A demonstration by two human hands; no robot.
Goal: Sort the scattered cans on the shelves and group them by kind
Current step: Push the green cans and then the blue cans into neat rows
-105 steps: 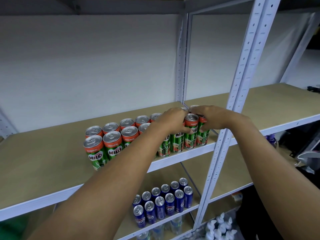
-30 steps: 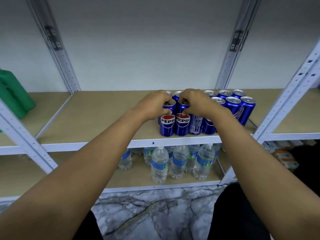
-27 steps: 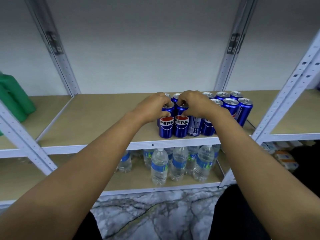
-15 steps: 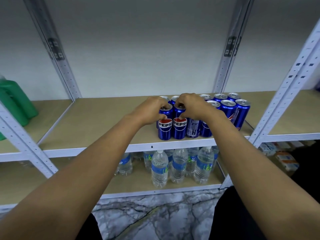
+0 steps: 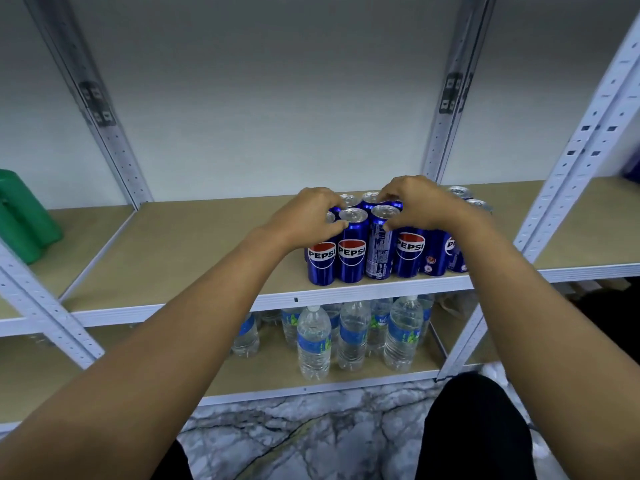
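**Both hands on the blue cans at the shelf's front edge**

The blue cans [image 5: 381,244] stand upright in a tight cluster on the middle shelf [image 5: 194,251], at its front edge toward the right upright; the left hand [image 5: 308,213] curls its fingers round a can [image 5: 351,249] at the cluster's left end; the right hand [image 5: 415,206] pinches the top of the can [image 5: 379,244] beside it; water bottles [image 5: 346,334] stand on the shelf below; a green container [image 5: 24,216] sits on the shelf at the far left.
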